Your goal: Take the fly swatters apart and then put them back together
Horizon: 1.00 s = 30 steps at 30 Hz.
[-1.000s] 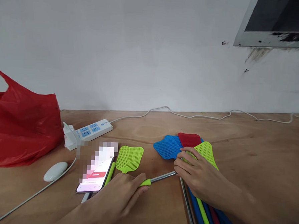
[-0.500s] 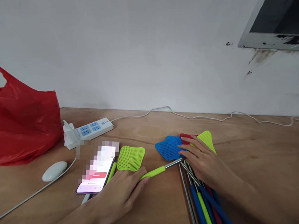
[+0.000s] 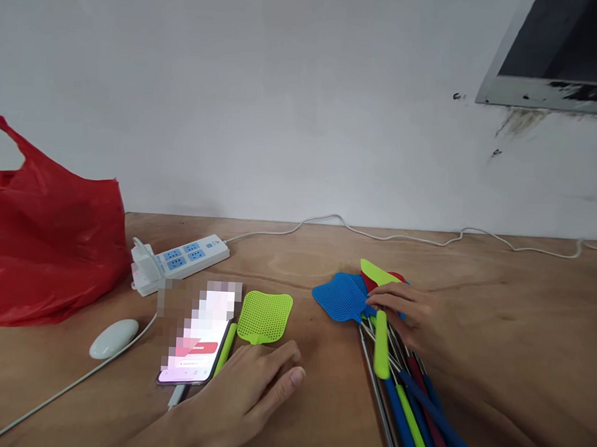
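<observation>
On a wooden table (image 3: 499, 294) lies a pile of fly swatters (image 3: 400, 382) with blue, red and green heads and metal shafts. My right hand (image 3: 414, 316) rests on the pile's heads, fingers curled on a green swatter (image 3: 381, 321) that lies tilted on top. A single green swatter head (image 3: 265, 317) lies left of the pile. Just below that head, my left hand (image 3: 250, 391) lies flat on the table with its fingers stretched out, holding nothing. A lit phone (image 3: 196, 351) lies beside it.
A red plastic bag (image 3: 42, 237) stands at the far left. A white power strip (image 3: 176, 260) with its cable (image 3: 402, 235) runs along the wall. A white oval device (image 3: 114, 337) on a cord lies front left. A dark framed panel (image 3: 562, 57) hangs upper right.
My left hand has let go of the green swatter handle. My right hand has pulled that swatter over onto the pile, turning it so its handle points toward me.
</observation>
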Each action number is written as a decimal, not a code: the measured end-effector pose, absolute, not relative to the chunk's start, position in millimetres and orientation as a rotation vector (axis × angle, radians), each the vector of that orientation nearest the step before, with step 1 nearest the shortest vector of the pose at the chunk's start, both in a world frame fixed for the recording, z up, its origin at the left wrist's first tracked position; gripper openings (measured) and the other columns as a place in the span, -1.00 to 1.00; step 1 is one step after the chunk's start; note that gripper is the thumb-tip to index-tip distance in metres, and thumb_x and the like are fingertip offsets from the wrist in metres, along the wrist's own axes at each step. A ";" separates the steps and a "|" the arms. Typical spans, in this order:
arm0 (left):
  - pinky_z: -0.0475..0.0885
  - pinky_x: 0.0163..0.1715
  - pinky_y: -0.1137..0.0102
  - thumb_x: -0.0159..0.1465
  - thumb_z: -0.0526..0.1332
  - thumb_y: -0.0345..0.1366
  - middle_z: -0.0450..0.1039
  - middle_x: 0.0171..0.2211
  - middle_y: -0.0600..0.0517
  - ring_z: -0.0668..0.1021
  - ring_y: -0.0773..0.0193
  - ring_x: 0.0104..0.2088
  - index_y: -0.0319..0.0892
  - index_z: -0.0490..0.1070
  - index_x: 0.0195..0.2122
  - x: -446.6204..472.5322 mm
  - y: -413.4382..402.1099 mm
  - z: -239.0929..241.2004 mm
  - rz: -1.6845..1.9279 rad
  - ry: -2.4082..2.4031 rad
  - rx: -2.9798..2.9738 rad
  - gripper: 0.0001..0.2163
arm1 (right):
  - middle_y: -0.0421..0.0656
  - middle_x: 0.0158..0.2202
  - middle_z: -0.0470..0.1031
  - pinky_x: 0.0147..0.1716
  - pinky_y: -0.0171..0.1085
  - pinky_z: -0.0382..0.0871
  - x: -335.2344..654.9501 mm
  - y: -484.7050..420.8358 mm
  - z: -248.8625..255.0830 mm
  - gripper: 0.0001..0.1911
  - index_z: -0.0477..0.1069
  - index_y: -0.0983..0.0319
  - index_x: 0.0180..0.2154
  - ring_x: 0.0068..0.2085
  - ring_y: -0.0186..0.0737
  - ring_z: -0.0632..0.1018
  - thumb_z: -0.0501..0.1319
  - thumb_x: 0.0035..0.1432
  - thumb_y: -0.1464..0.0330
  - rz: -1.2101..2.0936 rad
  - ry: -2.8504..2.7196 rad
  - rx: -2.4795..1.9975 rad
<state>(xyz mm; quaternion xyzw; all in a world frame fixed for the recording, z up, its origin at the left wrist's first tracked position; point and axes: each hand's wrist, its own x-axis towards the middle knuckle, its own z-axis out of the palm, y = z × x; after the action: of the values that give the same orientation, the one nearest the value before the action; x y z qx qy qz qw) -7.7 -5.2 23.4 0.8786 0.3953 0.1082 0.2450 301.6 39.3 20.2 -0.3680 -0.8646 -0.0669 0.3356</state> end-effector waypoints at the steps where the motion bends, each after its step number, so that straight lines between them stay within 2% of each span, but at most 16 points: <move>1: 0.32 -0.31 0.31 0.52 -0.22 -0.06 0.46 -0.34 0.05 0.50 0.19 -0.33 -0.09 0.31 -0.25 -7.4 -4.6 22.9 0.268 1.072 2.408 -0.60 | -0.07 -0.16 0.63 -0.17 -0.12 0.59 306.4 39.6 22.9 -0.73 0.52 0.16 -0.13 -0.14 -0.10 0.65 0.08 0.33 0.52 -0.127 -2.247 -0.949; 4: 0.29 -0.34 0.31 0.52 -0.18 -0.07 0.48 -0.34 0.04 0.50 0.18 -0.34 -0.10 0.33 -0.25 -6.0 -3.8 20.7 0.214 1.095 2.452 -0.62 | -0.07 -0.15 0.64 -0.19 -0.16 0.60 317.7 35.2 32.4 -0.68 0.54 0.15 -0.14 -0.13 -0.11 0.66 0.07 0.29 0.56 -0.006 -2.336 -0.913; 9: 0.26 -0.36 0.31 0.52 -0.16 -0.08 0.50 -0.34 0.02 0.51 0.15 -0.35 -0.11 0.34 -0.24 -5.8 -3.2 18.4 0.171 1.113 2.504 -0.63 | -0.08 -0.19 0.63 -0.30 -0.24 0.57 331.9 25.3 36.5 -0.63 0.51 0.18 -0.44 -0.22 -0.16 0.66 0.03 0.13 0.65 0.185 -2.440 -0.987; 12: 0.25 -0.36 0.31 0.52 -0.15 -0.09 0.49 -0.34 0.02 0.51 0.14 -0.34 -0.11 0.33 -0.26 -5.9 -2.9 17.0 0.143 1.136 2.512 -0.64 | -0.10 -0.24 0.61 -0.32 -0.24 0.52 335.0 23.5 29.0 -0.65 0.43 0.18 -0.50 -0.28 -0.18 0.64 0.01 0.11 0.65 0.276 -2.430 -1.001; 16: 0.24 -0.34 0.32 0.52 -0.12 -0.11 0.49 -0.35 0.04 0.51 0.14 -0.34 -0.11 0.33 -0.25 -5.5 -2.8 13.4 0.123 1.142 2.535 -0.67 | -0.14 -0.36 0.54 -0.33 -0.22 0.43 327.7 21.0 18.2 -0.74 0.39 0.19 -0.40 -0.35 -0.19 0.56 0.02 0.22 0.56 0.266 -2.402 -1.102; 19: 0.26 -0.33 0.31 0.52 -0.10 -0.13 0.49 -0.35 0.03 0.52 0.13 -0.33 -0.11 0.34 -0.26 -5.5 -2.4 11.2 0.108 1.142 2.531 -0.68 | -0.15 -0.33 0.52 -0.32 -0.20 0.38 317.8 17.4 12.6 -0.84 0.41 0.19 -0.30 -0.33 -0.16 0.53 0.08 0.29 0.45 0.144 -2.426 -1.243; 23: 0.27 -0.31 0.29 0.51 -0.09 -0.15 0.49 -0.34 0.03 0.53 0.13 -0.32 -0.11 0.33 -0.27 -4.8 -1.5 10.7 0.079 1.141 2.524 -0.69 | -0.11 -0.31 0.53 -0.36 -0.21 0.36 308.1 16.8 4.9 -0.87 0.43 0.20 -0.29 -0.31 -0.09 0.56 0.23 0.22 0.27 -0.143 -2.464 -1.327; 26: 0.26 -0.31 0.29 0.52 -0.09 -0.16 0.50 -0.35 0.04 0.53 0.14 -0.33 -0.11 0.32 -0.29 -4.3 -1.8 11.7 0.048 1.128 2.525 -0.69 | -0.10 -0.27 0.55 -0.41 -0.24 0.32 304.7 20.6 1.0 -0.91 0.42 0.20 -0.23 -0.29 -0.09 0.58 0.21 0.19 0.37 -0.234 -2.461 -1.335; 30: 0.25 -0.31 0.29 0.52 -0.10 -0.18 0.50 -0.34 0.04 0.53 0.13 -0.33 -0.11 0.31 -0.28 -4.5 -2.6 13.2 0.034 1.127 2.525 -0.71 | -0.16 -0.28 0.55 -0.45 -0.27 0.26 301.7 26.2 -0.4 -0.79 0.38 0.20 -0.16 -0.34 -0.14 0.57 0.16 0.14 0.48 -0.214 -2.447 -1.388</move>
<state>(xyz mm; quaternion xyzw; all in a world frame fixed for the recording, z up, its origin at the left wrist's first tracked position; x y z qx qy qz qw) -4.5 -2.6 13.2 0.8969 0.4004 0.0122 0.1873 301.7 26.2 -0.4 -0.4858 -0.8562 -0.0749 0.1594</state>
